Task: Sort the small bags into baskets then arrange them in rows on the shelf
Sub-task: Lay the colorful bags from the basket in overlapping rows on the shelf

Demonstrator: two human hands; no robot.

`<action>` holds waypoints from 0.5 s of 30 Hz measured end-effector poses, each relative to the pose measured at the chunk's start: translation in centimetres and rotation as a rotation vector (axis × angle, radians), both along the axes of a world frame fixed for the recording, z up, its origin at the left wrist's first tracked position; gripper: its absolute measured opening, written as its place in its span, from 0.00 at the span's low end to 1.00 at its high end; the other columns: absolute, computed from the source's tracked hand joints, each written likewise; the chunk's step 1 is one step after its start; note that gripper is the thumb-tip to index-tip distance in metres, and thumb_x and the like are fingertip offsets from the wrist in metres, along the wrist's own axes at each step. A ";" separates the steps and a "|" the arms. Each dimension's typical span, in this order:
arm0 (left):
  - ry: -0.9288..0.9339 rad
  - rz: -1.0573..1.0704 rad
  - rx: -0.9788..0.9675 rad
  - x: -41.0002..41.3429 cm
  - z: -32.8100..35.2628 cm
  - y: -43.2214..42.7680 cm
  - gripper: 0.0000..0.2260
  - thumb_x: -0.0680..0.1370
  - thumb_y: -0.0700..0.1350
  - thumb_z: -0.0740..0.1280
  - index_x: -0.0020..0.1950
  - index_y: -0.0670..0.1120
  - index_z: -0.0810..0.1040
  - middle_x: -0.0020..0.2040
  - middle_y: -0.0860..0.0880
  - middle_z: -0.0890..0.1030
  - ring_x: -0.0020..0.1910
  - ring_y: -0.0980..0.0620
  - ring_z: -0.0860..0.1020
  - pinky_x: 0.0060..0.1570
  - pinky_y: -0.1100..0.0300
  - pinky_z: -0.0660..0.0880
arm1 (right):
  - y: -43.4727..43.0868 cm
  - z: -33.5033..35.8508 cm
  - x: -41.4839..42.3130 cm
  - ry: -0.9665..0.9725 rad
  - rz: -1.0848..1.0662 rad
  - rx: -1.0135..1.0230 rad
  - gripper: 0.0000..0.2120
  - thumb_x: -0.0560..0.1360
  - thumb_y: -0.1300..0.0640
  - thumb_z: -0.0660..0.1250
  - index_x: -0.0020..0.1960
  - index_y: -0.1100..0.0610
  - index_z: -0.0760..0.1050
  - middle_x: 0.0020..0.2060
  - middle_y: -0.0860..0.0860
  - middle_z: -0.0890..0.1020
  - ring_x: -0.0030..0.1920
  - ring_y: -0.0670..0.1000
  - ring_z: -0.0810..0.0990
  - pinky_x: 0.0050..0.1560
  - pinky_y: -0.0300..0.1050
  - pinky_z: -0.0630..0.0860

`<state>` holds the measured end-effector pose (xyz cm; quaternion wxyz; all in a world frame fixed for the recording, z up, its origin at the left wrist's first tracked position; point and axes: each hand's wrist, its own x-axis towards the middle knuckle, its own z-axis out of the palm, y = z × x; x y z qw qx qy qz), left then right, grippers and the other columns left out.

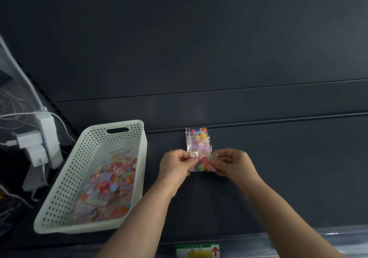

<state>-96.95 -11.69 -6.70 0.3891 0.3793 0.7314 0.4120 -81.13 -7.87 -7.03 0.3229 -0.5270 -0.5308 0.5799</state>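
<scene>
**Both hands pinch one button bag over the dark shelf, basket to the left**

Nearest: the front lip of the shelf [278, 178] carries a green-and-yellow label [197, 251] with a red up arrow. A shiny strip runs along the lip, too blurred to make out. The shelf surface is dark grey, matte and dimly lit. Two bare forearms come in from the bottom edge.

Mid: the left hand [177, 164] and right hand [232, 163] meet over the shelf centre. Each grip is clamped on one side edge of a small clear bag [203, 165] of mixed coloured buttons, with the fingers curled. Cannot tell whether the bag is touching the shelf or just above it.

Left of the hands: a white perforated basket [65, 182] sits on the shelf, its long side angled away, with a handle slot [117, 130] in the far end wall. Inside is a loose pile of bags [111, 184], the same clear kind, holding pink, orange, blue and yellow buttons. The pile covers most of the floor; the far end is partly bare.

Just beyond the held bag: a short row of bags [198, 138] lies flat on the shelf, overlapping, running back to the rear groove. Its near end meets the held bag.

Far: a dark grey back panel [199, 38] with horizontal seams fills the upper frame. At far left, beside the shelf, white power adapters [45, 138] are stacked together, with thin white cables [12, 116] trailing off.
</scene>
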 end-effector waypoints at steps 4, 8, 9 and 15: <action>0.147 0.032 0.017 -0.1 -1.5 0.2 0.03 0.74 0.44 0.74 0.44 0.48 0.81 0.40 0.52 0.84 0.40 0.55 0.82 0.45 0.55 0.81 | 0.3 -0.6 -0.7 -0.274 -0.058 0.184 0.12 0.68 0.52 0.77 0.49 0.49 0.78 0.33 0.45 0.84 0.36 0.43 0.82 0.40 0.41 0.80; 0.327 0.066 0.058 0.2 -1.4 1.1 0.11 0.73 0.49 0.75 0.50 0.48 0.77 0.42 0.55 0.82 0.41 0.58 0.80 0.42 0.61 0.78 | 0.9 -0.1 -1.6 -0.358 -0.122 0.298 0.18 0.68 0.55 0.76 0.55 0.51 0.76 0.32 0.42 0.81 0.37 0.38 0.79 0.36 0.33 0.73; 0.380 0.064 0.053 0.3 -1.4 1.2 0.13 0.73 0.50 0.75 0.52 0.48 0.76 0.42 0.55 0.81 0.42 0.56 0.80 0.43 0.60 0.77 | 1.0 -0.1 -1.8 -0.383 -0.128 0.319 0.19 0.68 0.54 0.76 0.56 0.51 0.75 0.31 0.41 0.80 0.36 0.38 0.78 0.36 0.32 0.72; 0.537 0.069 0.032 0.4 -1.2 1.5 0.20 0.74 0.52 0.73 0.60 0.46 0.71 0.41 0.53 0.78 0.42 0.55 0.77 0.40 0.64 0.71 | 1.4 -0.6 -2.2 -0.460 -0.117 0.366 0.17 0.68 0.51 0.76 0.54 0.50 0.75 0.33 0.44 0.78 0.35 0.41 0.77 0.37 0.37 0.73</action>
